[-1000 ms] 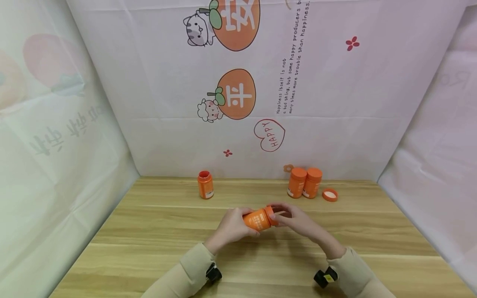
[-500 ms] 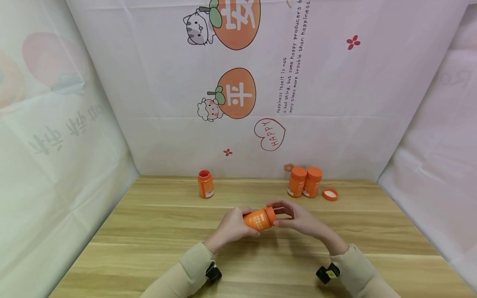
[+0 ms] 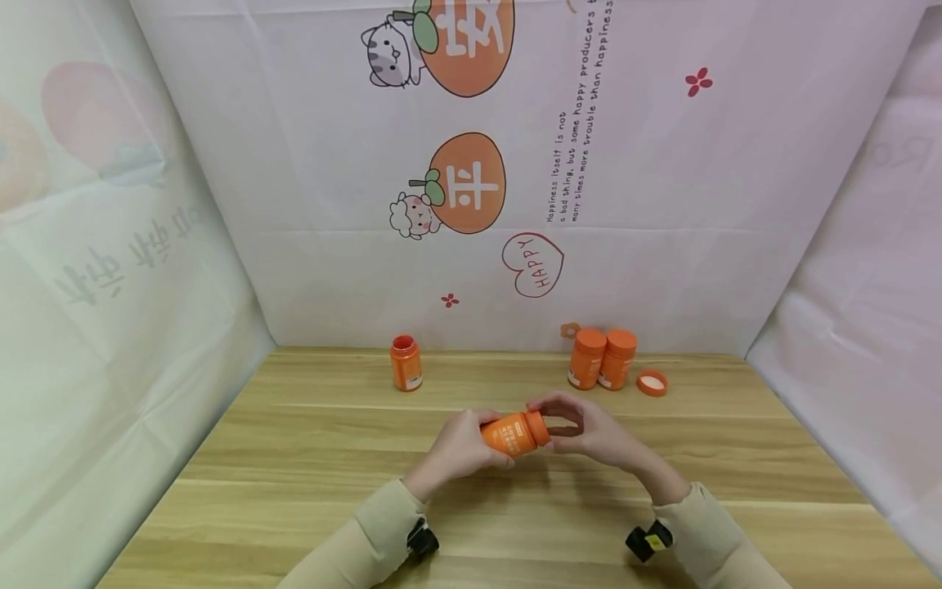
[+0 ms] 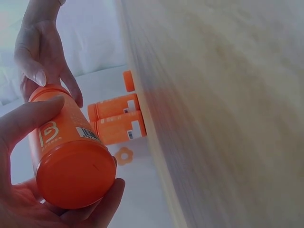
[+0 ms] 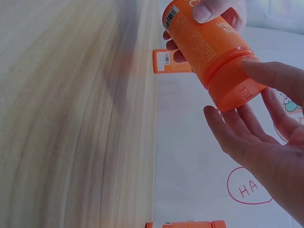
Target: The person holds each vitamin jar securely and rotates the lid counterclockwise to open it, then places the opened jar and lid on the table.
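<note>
Left hand: mine (image 3: 459, 448) is wrapped around the bottle (image 3: 509, 435), thumb on one side and fingers beneath, a full grip on its body.
Right hand: my other one (image 3: 592, 429) has thumb and fingers curved about the cap (image 3: 538, 427), palm well apart from it; how hard they pinch I cannot tell.
Bottle: raised off the desk (image 3: 331, 458) between my hands, tilted, its base toward my left and its cap end toward my right.
Cap: on the bottle's neck; whether its thread is tight or loose does not show.
Uncapped bottle: upright near the desk's far edge, to my left (image 3: 407, 366).
Capped pair: two bottles (image 3: 600, 360) upright side by side, toward the right.
Loose cap: just beside that pair, pale inside facing up (image 3: 652, 383).
Slip risk: with only my fingers around the cap, I judge they could skid on its side if I twist too lightly.
Spin risk: if my left grip slackens, the bottle might turn along with the cap.
Spill risk: should the cap come free at this tilt, anything inside could run out; I cannot see whether it is full.
Drop risk: a cap held so lightly could fall and roll across the desk.
</note>
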{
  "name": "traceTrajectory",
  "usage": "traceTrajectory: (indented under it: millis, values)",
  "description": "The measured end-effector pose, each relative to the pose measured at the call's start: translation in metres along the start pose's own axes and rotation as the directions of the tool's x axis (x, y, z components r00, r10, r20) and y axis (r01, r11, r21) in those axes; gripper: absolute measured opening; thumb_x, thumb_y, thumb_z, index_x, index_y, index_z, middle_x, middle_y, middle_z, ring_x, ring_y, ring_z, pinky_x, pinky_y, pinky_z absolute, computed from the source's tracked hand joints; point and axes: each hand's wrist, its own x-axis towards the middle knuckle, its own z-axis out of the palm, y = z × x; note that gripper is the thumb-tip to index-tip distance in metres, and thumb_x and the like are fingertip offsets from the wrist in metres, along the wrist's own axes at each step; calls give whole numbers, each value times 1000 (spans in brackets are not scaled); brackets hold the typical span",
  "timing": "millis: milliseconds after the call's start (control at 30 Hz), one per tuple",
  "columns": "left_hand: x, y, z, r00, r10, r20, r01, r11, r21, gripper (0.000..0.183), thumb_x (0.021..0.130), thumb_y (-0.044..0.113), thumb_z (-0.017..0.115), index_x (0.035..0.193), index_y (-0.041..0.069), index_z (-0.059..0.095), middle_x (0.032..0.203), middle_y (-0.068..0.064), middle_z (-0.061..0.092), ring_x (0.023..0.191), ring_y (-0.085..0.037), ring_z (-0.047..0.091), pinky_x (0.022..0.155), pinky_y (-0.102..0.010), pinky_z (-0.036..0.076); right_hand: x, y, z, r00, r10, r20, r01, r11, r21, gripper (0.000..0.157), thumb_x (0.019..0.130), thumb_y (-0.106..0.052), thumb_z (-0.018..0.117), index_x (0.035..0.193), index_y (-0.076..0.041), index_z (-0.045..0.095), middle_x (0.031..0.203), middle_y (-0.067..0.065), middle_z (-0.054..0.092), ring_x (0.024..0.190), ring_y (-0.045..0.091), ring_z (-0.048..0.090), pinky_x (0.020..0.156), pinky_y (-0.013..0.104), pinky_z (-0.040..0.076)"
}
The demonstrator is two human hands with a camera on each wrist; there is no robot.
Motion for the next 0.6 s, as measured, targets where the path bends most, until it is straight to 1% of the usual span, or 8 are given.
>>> traceTrajectory:
  millis: [67, 200, 267, 367, 467, 533, 600]
  values:
    - [0, -1, 1, 1000, 4, -4, -4, 1000, 4, 56, 59, 20, 88, 111, 12, 69, 93, 2, 68, 76, -10, 57, 68, -28, 47, 0, 0, 0, 1000, -2, -11, 2, 1000, -17, 49, 85, -5, 68, 130, -4, 49, 136, 12, 49, 125, 17, 49, 96, 47, 46]
    - [1, -2, 2, 1000, 5, -11, -5, 1000, 17, 56, 60, 22, 88, 111, 12, 69, 94, 2, 69, 77, -10, 57, 69, -28, 47, 1, -1, 2, 999, 2, -34, -4, 998, -63, 47, 87, -9, 67, 129, -4, 49, 134, 13, 50, 125, 32, 47, 95, 53, 44]
    - [1, -2, 2, 1000, 7, -12, -7, 1000, 22, 56, 60, 22, 88, 111, 13, 69, 94, 2, 69, 77, -9, 56, 69, -27, 47, 2, -2, 5, 999, 19, -51, -24, 995, -92, 47, 88, -13, 66, 130, -5, 48, 134, 12, 50, 124, 36, 47, 95, 51, 45]
    - [1, -1, 2, 1000, 15, -13, -15, 999, 33, 55, 60, 22, 88, 111, 12, 70, 93, 2, 69, 77, -9, 56, 69, -27, 47, 3, -4, 9, 994, 70, -88, -82, 987, -135, 44, 91, -21, 63, 131, -11, 48, 134, 13, 51, 123, 37, 47, 93, 42, 49]
    - [0, 1, 2, 1000, 25, -10, -25, 999, 42, 53, 60, 22, 88, 110, 12, 70, 93, 2, 69, 76, -9, 56, 69, -26, 47, 6, -5, 13, 981, 128, -145, -151, 975, -162, 39, 94, -30, 58, 130, -16, 51, 132, 12, 53, 120, 34, 50, 88, 33, 50]
    - [-1, 2, 1, 999, 31, -12, -31, 999, 42, 53, 60, 22, 88, 109, 11, 70, 93, 2, 69, 76, -9, 56, 69, -26, 47, 8, -5, 15, 970, 165, -178, -195, 967, -164, 38, 96, -34, 55, 129, -16, 52, 131, 13, 54, 117, 32, 53, 85, 32, 50]
    - [-1, 3, 1, 999, 36, -13, -35, 998, 42, 53, 60, 22, 88, 109, 11, 70, 94, 2, 69, 76, -8, 56, 69, -25, 46, 10, -5, 17, 954, 209, -215, -245, 957, -155, 38, 96, -37, 53, 128, -16, 53, 129, 12, 56, 113, 29, 56, 84, 33, 51]
